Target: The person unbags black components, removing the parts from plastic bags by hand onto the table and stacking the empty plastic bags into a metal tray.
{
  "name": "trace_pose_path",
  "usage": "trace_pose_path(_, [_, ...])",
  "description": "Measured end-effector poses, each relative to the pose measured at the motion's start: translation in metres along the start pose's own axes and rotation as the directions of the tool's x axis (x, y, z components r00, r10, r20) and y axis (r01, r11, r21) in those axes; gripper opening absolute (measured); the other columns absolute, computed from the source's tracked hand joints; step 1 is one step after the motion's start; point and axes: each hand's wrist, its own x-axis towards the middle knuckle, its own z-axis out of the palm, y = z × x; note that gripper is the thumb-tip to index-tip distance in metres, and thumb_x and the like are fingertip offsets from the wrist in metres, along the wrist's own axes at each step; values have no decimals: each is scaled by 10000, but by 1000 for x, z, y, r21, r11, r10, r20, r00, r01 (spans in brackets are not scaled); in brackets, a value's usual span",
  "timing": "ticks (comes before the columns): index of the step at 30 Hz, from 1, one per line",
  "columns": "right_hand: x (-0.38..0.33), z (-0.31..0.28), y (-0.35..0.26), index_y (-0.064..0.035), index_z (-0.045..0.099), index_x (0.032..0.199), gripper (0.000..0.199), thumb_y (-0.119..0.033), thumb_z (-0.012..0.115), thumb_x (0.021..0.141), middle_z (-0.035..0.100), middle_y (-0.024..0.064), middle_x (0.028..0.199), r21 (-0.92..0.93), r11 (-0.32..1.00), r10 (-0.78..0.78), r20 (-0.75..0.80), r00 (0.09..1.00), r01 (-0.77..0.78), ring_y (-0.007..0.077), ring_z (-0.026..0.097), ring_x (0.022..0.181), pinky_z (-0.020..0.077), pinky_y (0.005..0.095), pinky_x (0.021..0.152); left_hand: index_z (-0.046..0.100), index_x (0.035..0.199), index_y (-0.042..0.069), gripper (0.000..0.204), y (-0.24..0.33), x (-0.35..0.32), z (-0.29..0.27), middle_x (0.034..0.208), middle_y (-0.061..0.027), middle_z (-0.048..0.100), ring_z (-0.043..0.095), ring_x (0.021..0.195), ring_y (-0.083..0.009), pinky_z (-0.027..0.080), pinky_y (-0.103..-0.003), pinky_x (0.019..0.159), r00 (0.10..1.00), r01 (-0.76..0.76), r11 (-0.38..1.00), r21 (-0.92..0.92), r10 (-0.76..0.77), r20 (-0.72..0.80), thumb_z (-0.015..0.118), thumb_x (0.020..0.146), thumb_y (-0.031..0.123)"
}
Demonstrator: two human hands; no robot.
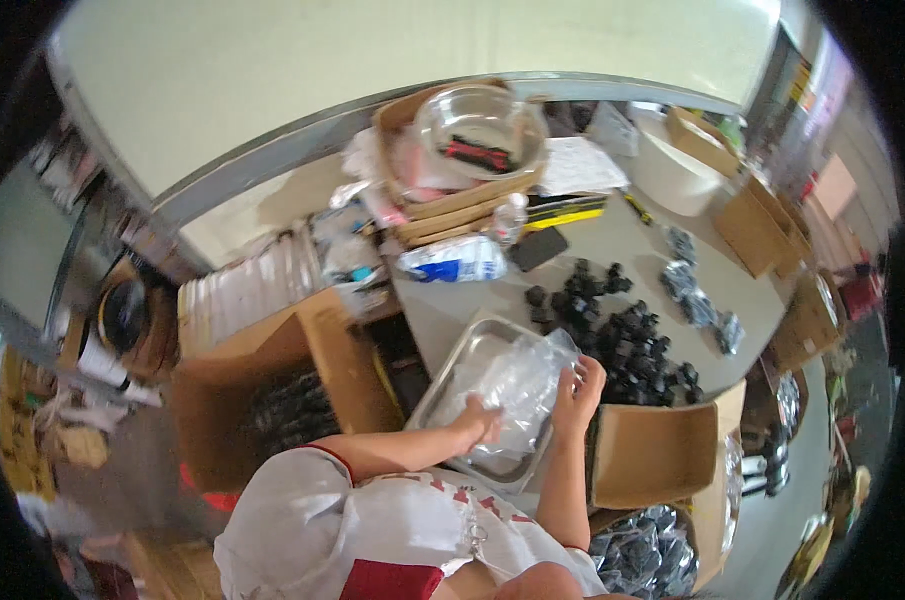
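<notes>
A shallow metal tray [435,402] lies in front of me at the table's near edge. Clear plastic bags [517,395] are heaped in it and reach over its right side. My left hand [480,424] rests at the lower part of the heap, thumb and fingers apart. At the heap's upper right, my right hand [580,395] has its bent fingers on a bag's edge and seems to grip it. Just beyond that hand, a pile of small black parts [627,345] lies loose on the grey table [442,320].
An open cardboard box [347,365] with black items stands to the left. Bagged black parts [647,550] fill a box at lower right. Farther back are a clear round basin [462,115], a small bottle [510,218], a dark phone-like slab [539,248] and a white tub [672,170].
</notes>
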Motion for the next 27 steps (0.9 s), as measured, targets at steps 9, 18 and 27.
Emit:
trace_pose_path(9, [-72,109,42,-323,224,1433,750,-595,502,792,39,73,1529,-865,460,509,442,739,201,447,59,1360,152,668,1011,554,1054,30,242,55,-81,-182,907,-39,614,584,806,-118,488,-260,720,719,-691,722,2,687,104,585,899,214])
trace_pose_path(18, [-59,123,77,-316,240,1430,732,-613,459,798,70,44,1530,-850,408,446,504,740,333,400,101,1366,141,651,1018,596,1071,8,348,-63,2,-417,1028,-210,631,607,942,-371,463,-466,851,834,207,496,843,362,-417,553,798,221])
trace_pose_path(27, [-46,98,11,3,508,1163,371,-192,582,856,462,193,1244,-467,862,28,434,901,198,370,421,1168,328,436,983,497,1224,37,457,-137,61,-376,1232,-172,516,438,1190,-367,433,-454,931,888,210,365,907,317,-333,557,796,183])
